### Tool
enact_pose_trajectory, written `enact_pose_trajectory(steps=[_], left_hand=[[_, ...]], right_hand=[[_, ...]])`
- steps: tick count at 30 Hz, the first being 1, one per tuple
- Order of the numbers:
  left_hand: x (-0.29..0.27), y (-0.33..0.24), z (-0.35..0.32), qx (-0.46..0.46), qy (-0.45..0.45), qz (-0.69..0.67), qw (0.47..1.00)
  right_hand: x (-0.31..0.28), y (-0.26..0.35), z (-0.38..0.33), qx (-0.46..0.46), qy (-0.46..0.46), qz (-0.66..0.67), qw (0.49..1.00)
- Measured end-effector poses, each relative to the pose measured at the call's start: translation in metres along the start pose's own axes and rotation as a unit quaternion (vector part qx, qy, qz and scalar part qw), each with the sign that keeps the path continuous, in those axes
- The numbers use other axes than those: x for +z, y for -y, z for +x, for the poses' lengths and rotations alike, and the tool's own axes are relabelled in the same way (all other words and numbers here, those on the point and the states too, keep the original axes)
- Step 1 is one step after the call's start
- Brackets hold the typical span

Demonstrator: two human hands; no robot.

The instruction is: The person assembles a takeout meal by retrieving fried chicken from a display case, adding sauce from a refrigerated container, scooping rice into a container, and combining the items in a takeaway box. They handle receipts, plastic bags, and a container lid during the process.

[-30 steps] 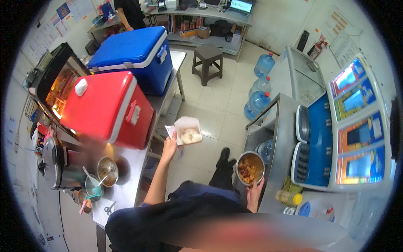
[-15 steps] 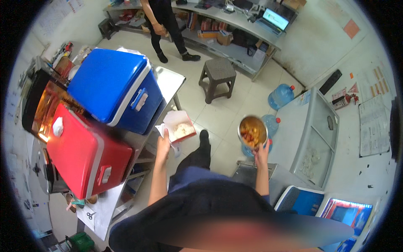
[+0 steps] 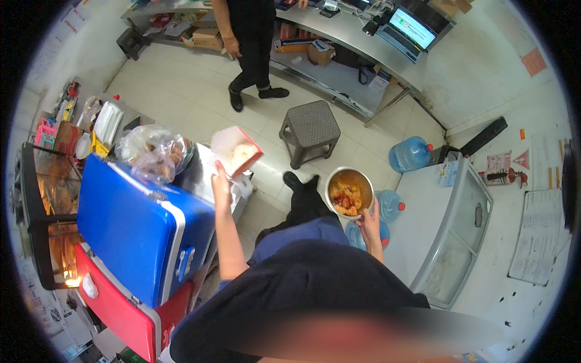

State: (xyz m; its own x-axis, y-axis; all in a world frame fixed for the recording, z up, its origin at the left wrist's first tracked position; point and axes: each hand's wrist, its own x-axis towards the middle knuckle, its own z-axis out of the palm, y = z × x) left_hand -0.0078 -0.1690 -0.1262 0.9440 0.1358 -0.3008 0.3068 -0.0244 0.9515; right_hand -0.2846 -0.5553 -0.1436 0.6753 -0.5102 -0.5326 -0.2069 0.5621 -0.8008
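My left hand (image 3: 220,179) holds up an open food box (image 3: 237,152) with a red outside and pale food in it, over the corner of a metal table (image 3: 200,175). My right hand (image 3: 368,217) grips a round metal bowl (image 3: 348,192) of orange and red food from below, out in front of my body. My legs and black shoes show between the two hands.
A blue cooler (image 3: 142,224) and a red cooler (image 3: 121,305) stand at my left, with a plastic bag of food (image 3: 154,151) behind them. A brown stool (image 3: 311,127) is ahead. A person in black (image 3: 248,42) stands near a long counter. A chest freezer (image 3: 448,224) and water jugs (image 3: 410,153) are at my right.
The view has swung round: the coolers slid toward the lower left and the stool and standing person came closer. Both hands still hold the box and the bowl.
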Motion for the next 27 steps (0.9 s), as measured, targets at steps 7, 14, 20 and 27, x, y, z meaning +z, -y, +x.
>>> enact_pose_trajectory(steps=[7, 14, 20, 27], left_hand=[[0.002, -0.030, 0.092, 0.006, -0.135, -0.157, 0.978], [-0.028, -0.033, 0.147, -0.053, -0.223, -0.163, 0.960], [-0.057, -0.040, 0.218, -0.161, -0.313, -0.104, 0.930], [-0.112, -0.082, 0.389, -0.065, -0.269, -0.194, 0.941]], right_hand=[[0.148, 0.075, 0.163, 0.006, 0.161, -0.170, 0.972], [0.339, 0.129, 0.242, 0.028, 0.334, -0.261, 0.905], [0.475, 0.117, 0.291, 0.053, 0.433, -0.204, 0.877], [0.637, 0.067, 0.380, 0.068, 0.394, -0.205, 0.893]])
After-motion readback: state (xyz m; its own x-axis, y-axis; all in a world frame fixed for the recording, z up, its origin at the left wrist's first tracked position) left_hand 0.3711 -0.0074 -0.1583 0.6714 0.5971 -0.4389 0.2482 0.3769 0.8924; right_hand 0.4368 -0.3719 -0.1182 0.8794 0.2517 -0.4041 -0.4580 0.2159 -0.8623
